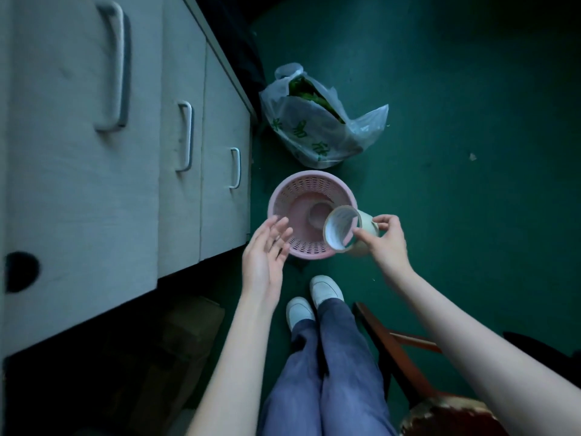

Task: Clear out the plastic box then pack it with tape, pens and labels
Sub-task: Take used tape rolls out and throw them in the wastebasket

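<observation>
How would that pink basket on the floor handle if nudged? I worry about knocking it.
The pink basket looks like thin perforated plastic, so probably light and easily slid. It stands taller than wide at the base, so it may tip. Nearly empty, little weighs it down.

The right hand (388,239) holds a tipped cup (349,229) over a pink basket (283,196) on the green floor (456,215); the left hand (265,250) hovers beside it with straight fingers.
</observation>
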`<control>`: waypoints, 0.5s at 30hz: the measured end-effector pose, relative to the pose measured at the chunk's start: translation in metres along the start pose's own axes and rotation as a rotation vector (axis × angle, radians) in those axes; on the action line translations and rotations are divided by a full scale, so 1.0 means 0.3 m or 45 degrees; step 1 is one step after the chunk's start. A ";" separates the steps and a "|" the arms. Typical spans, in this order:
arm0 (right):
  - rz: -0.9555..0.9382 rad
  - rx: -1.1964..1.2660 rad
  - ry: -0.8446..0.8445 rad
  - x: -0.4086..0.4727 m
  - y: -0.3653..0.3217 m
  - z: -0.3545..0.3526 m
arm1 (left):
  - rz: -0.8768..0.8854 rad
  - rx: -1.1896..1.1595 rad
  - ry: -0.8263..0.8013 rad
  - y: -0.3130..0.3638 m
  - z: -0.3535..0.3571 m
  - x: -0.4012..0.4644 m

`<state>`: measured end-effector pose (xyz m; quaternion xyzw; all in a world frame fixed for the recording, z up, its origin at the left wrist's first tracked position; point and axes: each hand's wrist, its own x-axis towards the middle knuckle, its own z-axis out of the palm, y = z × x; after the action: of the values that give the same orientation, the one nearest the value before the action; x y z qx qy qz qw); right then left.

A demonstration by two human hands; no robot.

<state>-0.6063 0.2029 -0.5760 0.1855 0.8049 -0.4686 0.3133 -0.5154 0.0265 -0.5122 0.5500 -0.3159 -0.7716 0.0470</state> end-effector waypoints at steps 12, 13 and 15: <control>-0.144 -0.001 -0.286 0.121 0.002 0.222 | -0.040 -0.103 0.058 -0.008 -0.100 -0.024; -0.148 0.029 -0.299 0.117 -0.005 0.221 | -0.037 -0.081 0.062 -0.011 -0.106 -0.014; -0.129 0.090 -0.323 0.094 -0.019 0.208 | -0.039 -0.035 0.093 -0.014 -0.112 -0.012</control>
<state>-0.6099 0.1459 -0.6141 0.0948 0.7502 -0.5315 0.3816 -0.4833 0.0166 -0.5182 0.5819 -0.2951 -0.7559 0.0542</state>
